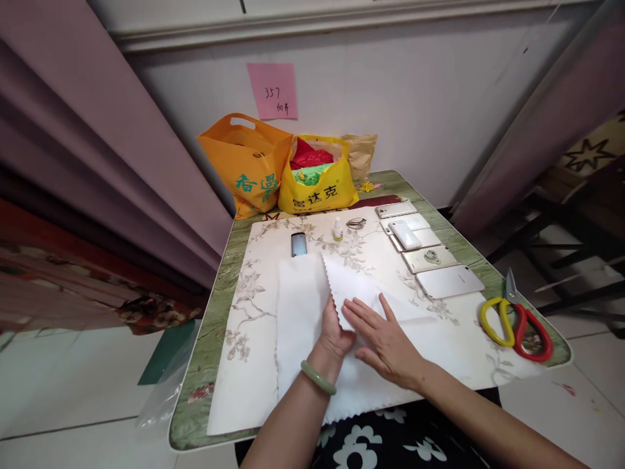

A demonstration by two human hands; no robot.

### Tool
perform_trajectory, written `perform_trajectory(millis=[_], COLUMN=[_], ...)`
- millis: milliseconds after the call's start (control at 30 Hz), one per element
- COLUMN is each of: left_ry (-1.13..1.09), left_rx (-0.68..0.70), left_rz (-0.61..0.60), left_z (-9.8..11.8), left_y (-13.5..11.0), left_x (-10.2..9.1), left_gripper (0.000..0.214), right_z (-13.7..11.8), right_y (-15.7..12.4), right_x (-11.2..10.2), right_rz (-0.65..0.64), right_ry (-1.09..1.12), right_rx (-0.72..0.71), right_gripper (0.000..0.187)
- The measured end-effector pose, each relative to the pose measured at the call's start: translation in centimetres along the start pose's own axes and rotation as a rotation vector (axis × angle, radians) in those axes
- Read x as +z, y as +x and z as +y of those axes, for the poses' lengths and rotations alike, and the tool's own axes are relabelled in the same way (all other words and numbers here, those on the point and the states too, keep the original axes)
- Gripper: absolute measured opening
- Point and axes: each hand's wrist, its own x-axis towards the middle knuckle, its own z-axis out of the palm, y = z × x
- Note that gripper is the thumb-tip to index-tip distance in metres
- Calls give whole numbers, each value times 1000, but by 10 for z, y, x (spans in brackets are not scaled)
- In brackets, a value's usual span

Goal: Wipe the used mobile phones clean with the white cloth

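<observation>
Cloth of white colour (303, 306) lies on a floral sheet (239, 384), which covers much of the green-bordered table (217, 306). One part of the cloth is turned up into a flap, and the wavy edge of this flap crosses the left hand (336, 333). Most fingers of that hand are hidden by the flap, so I cannot tell how far it is open, nor if it grips the fabric. A pale green bracelet (317, 378) is around the left wrist. The right hand (383, 339) is open, palm down, with the thumb apart, and its fingertips touch the flap without closing on it.

Just beyond the far edge of the cloth is a small blue phone (299, 245), and a little bottle (338, 229) stands upright farther beyond it. To the right of the cloth are several pale phones (449, 281), and farther right rest scissors (520, 322) with one yellow and one red handle. Well beyond the cloth, a yellow bag (332, 195) and an orange bag (239, 163) stand side by side.
</observation>
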Motion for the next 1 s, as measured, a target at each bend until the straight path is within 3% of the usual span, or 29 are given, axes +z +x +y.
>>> perform_trajectory(millis=[67,233,433,500,633,800,900,1000], left_ry=[-26,-58,-68,-43,-6,-58,-44,-69], left_rx=[-16,16,36,52,-78,-3,5,27], left_rz=[-3,-161,-178,-121,-7,-200,-234,-210], left_z=[1,3,3,3,2,5,5,4], left_y=[1,2,-6,-9,-10,-3,-1,-4], left_x=[3,12,12,10,10,11,11,11], left_gripper=[24,33,42,40,45,49,54,47], right_z=[10,35,13,1,-5,20,23,11], right_y=[17,44,3,-7,7,34,21,0], right_x=[1,1,-4,-4,0,1,0,-1], right_rz=[9,30,55,35,25,64,97,123], right_ry=[11,1,-40,-14,45,5,-53,-70], right_rx=[43,165,91,52,66,217,230,177], right_gripper=[67,62,73,78,71,63,67,73])
